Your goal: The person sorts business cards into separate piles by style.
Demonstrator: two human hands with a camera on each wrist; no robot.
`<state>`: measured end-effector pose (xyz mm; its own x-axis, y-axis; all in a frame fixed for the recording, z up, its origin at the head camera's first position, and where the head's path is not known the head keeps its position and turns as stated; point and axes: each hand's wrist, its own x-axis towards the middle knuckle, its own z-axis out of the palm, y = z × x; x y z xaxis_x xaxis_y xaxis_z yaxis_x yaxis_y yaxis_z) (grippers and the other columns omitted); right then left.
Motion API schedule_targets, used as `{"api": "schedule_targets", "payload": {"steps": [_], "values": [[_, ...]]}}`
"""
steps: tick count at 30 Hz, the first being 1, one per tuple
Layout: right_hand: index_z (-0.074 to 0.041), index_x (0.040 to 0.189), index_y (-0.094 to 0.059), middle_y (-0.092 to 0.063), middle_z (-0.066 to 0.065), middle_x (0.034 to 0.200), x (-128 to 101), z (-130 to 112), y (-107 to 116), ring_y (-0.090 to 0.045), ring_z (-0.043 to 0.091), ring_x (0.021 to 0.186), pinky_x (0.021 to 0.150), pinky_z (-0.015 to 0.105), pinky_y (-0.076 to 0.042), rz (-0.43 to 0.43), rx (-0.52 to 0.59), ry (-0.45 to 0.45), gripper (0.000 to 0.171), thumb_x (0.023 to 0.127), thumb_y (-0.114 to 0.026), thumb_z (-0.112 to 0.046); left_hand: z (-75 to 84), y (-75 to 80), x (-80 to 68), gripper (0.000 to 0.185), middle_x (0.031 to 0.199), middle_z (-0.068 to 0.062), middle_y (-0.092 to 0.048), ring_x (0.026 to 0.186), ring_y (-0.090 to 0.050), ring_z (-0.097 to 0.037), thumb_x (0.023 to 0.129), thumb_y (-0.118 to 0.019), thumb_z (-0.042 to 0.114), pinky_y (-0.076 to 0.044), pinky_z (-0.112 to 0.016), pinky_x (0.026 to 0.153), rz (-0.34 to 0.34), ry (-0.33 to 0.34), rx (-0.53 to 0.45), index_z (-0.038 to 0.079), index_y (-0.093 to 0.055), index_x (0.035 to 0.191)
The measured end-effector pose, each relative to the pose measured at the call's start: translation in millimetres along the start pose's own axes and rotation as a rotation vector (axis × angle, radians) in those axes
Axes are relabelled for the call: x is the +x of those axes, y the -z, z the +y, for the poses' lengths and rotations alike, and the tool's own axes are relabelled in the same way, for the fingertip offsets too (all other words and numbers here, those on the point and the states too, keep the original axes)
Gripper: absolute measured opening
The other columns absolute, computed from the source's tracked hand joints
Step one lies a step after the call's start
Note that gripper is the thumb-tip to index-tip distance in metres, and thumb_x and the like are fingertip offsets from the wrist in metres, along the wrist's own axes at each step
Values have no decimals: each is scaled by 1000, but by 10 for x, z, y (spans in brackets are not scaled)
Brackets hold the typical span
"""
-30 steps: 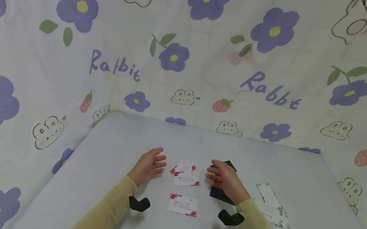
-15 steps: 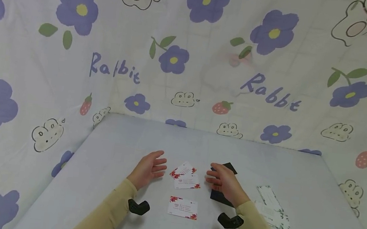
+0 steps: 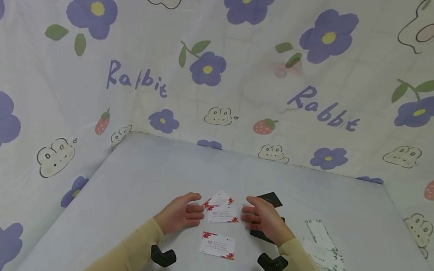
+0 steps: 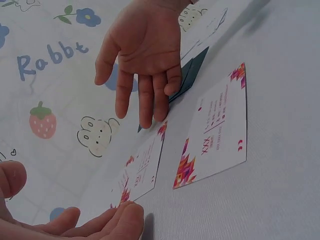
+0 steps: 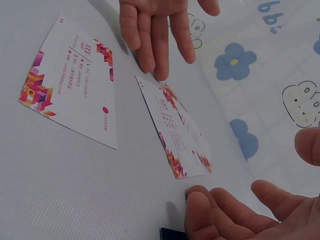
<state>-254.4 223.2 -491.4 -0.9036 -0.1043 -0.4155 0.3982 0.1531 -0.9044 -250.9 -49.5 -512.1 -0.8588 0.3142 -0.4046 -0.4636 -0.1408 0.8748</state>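
Between the two hands, near the middle of the pale table [image 3: 148,177], two overlapping white cards with red corner prints [image 3: 221,209] are lying flat, and both hands are closing in on them from either side. The left hand [image 3: 181,213] is sitting just left of the pair, fingers relaxed and slightly bent, gripping nothing; its fingertips [image 5: 150,55] are nearly touching the card edge. The right hand [image 3: 264,218] is hovering just right of the pair, fingers likewise loose and empty, partly covering some dark cards [image 3: 271,200]. A third red-printed card [image 3: 218,245] is lying alone nearer the person, and pale green-patterned cards [image 3: 322,246] are resting well apart at the right. By my reading, the gathering step is just beginning: the next move is calling for fingertips to slide the overlapped pair together and pinch a thin edge off the flat surface.
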Motion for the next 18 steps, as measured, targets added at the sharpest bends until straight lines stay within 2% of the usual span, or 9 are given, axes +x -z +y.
{"api": "schedule_targets", "payload": {"steps": [7, 18], "values": [[-3, 156, -32, -52, 28, 147, 24, 36, -39, -69, 24, 105, 81, 31, -58, -31, 16, -6, 64, 106, -48, -39, -31, -59, -1, 62, 153, -35, -41, 139, -49, -47, 108, -43, 36, -39, -54, 119, -14, 3, -57, -1, -31, 157], [-2, 156, -32, -53, 27, 146, 21, 46, -74, -69, 16, 93, 77, 26, -57, -33, 48, -20, 62, 107, -47, -37, -45, -103, -17, 64, 157, -36, -34, 146, -40, -49, 107, -43, 33, -34, -55, 122, -26, -9, -132, -4, -29, 157]]}}
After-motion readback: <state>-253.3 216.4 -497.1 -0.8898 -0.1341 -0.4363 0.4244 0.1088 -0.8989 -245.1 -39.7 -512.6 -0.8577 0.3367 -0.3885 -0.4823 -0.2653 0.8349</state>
